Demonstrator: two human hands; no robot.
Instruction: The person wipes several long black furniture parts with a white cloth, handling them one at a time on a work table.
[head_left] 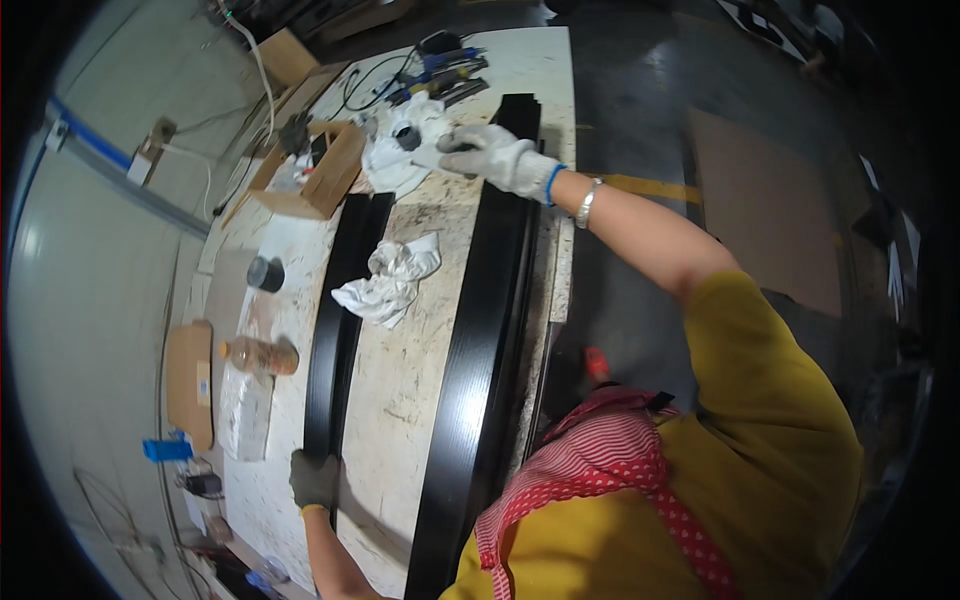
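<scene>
My right hand (490,158), in a white knit glove with a blue cuff, reaches over the far end of the wide black board (465,375). Its fingers are closed on a pale flat piece (430,158) whose kind I cannot make out. Beside it, a dark round lid-like thing (407,138) rests on a white rag (395,172). My left hand (312,478), in a dark grey glove, is at the near end of the narrow black board (340,330); its fingers blend into the dark. A crumpled white cloth (392,280) lies partly on that board.
On the stained white table (400,400) stand an open wooden box (325,185), a dark cup (264,274) and a bottle of amber liquid (262,356). Power tools (445,70) with a cable lie at the far end. A cardboard box (190,385) stands along the left side.
</scene>
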